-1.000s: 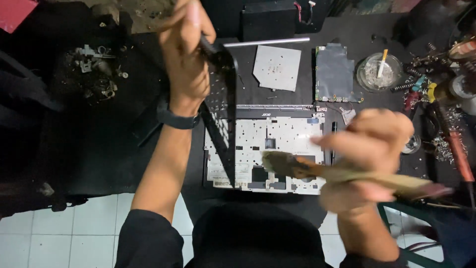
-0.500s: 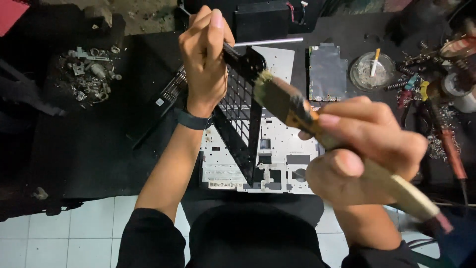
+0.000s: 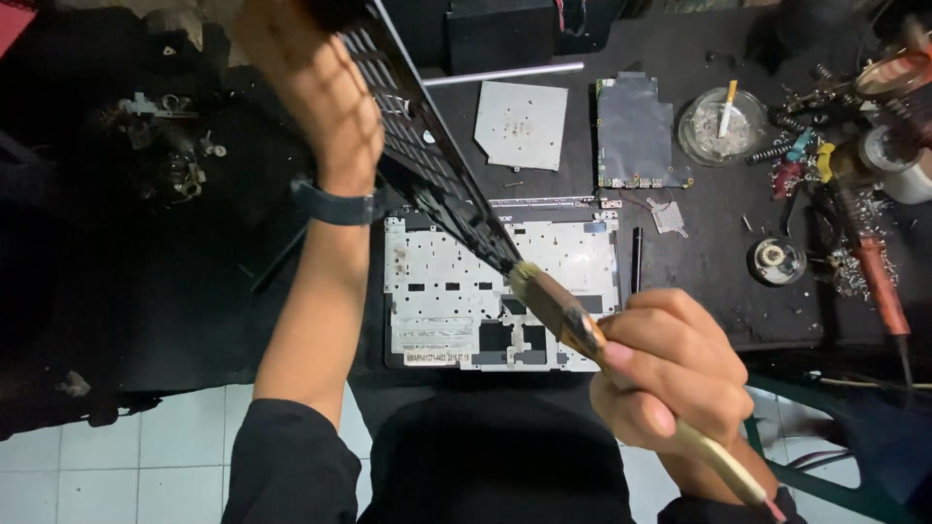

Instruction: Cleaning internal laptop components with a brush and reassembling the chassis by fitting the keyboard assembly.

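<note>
So the dark, cluttered bench [image 3: 146, 320] takes up most of the view, and lying flat on it right in front of the person is a pale grey laptop palmrest frame full of cutouts [image 3: 582, 257]. Held up above it on a steep slant is a black keyboard panel with a grid of small openings [image 3: 427, 175]; the left hand [image 3: 311, 87] has it by the top end, fingers wrapped around it. The right hand [image 3: 675, 374] has its fingers closed tight on a wooden-handled paintbrush with a metal ferrule [image 3: 568, 315], bristles touching the lower corner of the panel. Further back lie a green circuit board under a dark cover [image 3: 636, 131], a square grey metal plate [image 3: 521, 124], and a round glass ashtray [image 3: 714, 131].
</note>
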